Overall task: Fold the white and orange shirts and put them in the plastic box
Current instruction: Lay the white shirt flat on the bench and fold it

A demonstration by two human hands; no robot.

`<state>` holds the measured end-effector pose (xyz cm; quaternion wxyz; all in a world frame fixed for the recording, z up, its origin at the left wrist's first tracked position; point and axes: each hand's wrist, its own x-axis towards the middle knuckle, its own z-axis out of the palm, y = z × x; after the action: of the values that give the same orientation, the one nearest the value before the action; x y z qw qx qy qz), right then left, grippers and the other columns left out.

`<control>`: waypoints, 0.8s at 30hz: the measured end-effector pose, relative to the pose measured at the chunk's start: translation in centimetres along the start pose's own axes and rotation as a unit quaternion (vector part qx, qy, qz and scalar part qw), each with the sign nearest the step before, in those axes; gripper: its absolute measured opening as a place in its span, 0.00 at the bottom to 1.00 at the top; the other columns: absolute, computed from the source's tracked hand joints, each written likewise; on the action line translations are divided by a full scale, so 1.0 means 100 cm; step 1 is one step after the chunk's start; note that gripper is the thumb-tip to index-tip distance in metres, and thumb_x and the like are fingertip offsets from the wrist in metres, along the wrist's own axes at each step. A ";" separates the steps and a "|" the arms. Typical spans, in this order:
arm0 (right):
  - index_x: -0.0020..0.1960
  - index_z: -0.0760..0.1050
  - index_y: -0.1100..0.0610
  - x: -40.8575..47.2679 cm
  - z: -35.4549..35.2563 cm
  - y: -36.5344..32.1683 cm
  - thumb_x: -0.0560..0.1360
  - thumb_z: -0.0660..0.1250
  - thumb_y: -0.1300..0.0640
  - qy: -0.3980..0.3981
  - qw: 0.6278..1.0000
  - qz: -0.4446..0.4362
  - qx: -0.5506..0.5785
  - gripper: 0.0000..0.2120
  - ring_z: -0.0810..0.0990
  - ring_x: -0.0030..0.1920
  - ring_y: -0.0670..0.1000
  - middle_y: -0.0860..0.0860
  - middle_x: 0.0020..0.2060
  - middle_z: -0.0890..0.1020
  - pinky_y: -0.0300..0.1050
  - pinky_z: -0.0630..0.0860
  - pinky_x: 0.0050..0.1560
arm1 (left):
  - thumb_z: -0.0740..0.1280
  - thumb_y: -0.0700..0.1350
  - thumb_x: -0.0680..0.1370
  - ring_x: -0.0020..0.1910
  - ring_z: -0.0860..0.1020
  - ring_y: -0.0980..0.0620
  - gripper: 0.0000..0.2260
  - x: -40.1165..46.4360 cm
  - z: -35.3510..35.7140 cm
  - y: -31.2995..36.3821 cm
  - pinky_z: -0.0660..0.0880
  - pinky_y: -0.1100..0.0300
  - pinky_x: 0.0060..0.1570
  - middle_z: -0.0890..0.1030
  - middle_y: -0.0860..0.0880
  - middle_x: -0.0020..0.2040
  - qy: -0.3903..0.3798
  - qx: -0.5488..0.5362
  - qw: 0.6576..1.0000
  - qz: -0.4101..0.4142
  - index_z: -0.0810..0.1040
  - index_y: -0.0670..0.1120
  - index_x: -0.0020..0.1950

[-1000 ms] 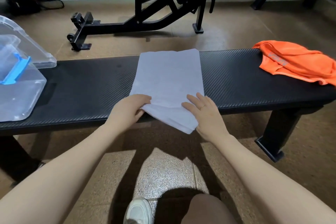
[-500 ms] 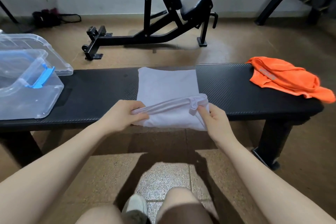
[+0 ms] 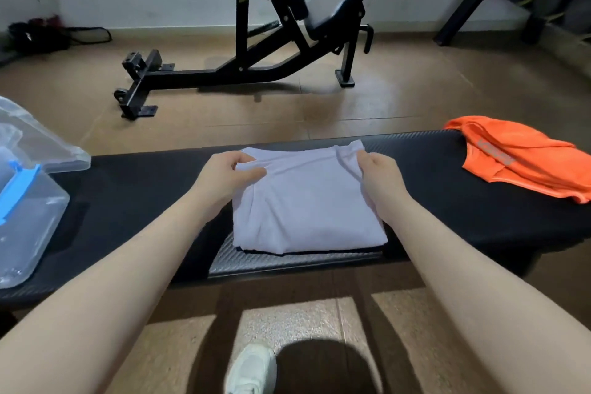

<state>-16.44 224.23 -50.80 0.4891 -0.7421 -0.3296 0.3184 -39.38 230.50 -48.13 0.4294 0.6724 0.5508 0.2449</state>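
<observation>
Head view: you have carried the near edge of the white shirt (image 3: pixel 307 201) over to its far edge.

Your left hand (image 3: pixel 228 174) and right hand (image 3: pixel 380 179) each pinch a far corner; the halved shirt lies mid-bench (image 3: pixel 431 201). Orange shirt (image 3: pixel 524 157) waits unfolded at right, plastic box (image 3: pixel 32 217) at left.

We see the white shirt (image 3: pixel 307 201) lying folded on the black bench (image 3: pixel 134 201), its far edge pinched at each corner by the left hand (image 3: pixel 228 171) and the right hand (image 3: pixel 379 174). The orange shirt (image 3: pixel 524 160) lies crumpled at the bench's right end, well apart. The clear plastic box (image 3: pixel 28 217) with a blue latch (image 3: pixel 16 189) sits at the left end. An incline bench (image 3: pixel 256 41) stands on the tan floor (image 3: pixel 399 89) beyond.
</observation>
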 end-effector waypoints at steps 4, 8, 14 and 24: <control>0.46 0.70 0.54 0.017 0.007 0.013 0.70 0.64 0.39 -0.027 0.966 -0.020 -0.256 0.18 0.74 0.41 0.53 0.49 0.40 0.74 0.46 0.69 0.39 | 0.69 0.53 0.72 0.37 0.74 0.56 0.17 0.019 0.016 -0.016 0.71 0.64 0.36 0.77 0.50 0.46 -0.027 0.086 0.996 -0.021 0.73 0.46 0.56; 0.55 0.71 0.57 0.019 0.012 0.017 0.72 0.65 0.45 -0.001 0.930 -0.037 -0.366 0.19 0.77 0.49 0.57 0.52 0.48 0.77 0.45 0.69 0.41 | 0.71 0.45 0.71 0.47 0.76 0.55 0.21 0.025 0.018 -0.029 0.68 0.66 0.44 0.73 0.52 0.53 -0.040 0.151 0.987 0.033 0.71 0.48 0.62; 0.30 0.57 0.57 0.040 0.006 0.012 0.73 0.60 0.57 0.010 0.988 -0.023 -0.149 0.16 0.60 0.30 0.50 0.50 0.27 0.62 0.43 0.54 0.31 | 0.68 0.41 0.73 0.37 0.73 0.54 0.07 0.044 0.011 -0.037 0.67 0.62 0.37 0.77 0.52 0.38 0.021 0.061 0.997 0.053 0.76 0.49 0.49; 0.66 0.68 0.62 0.005 0.016 0.000 0.78 0.59 0.57 0.010 0.899 -0.247 -0.361 0.18 0.67 0.67 0.59 0.59 0.66 0.71 0.50 0.62 0.68 | 0.59 0.43 0.79 0.69 0.68 0.42 0.14 0.016 0.048 -0.017 0.63 0.49 0.67 0.72 0.41 0.67 0.069 0.273 0.914 0.293 0.74 0.39 0.62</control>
<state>-17.40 225.49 -51.39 0.2541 -0.7657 -0.5896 0.0389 -36.03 230.64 -52.28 0.0990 0.8759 0.4030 0.2461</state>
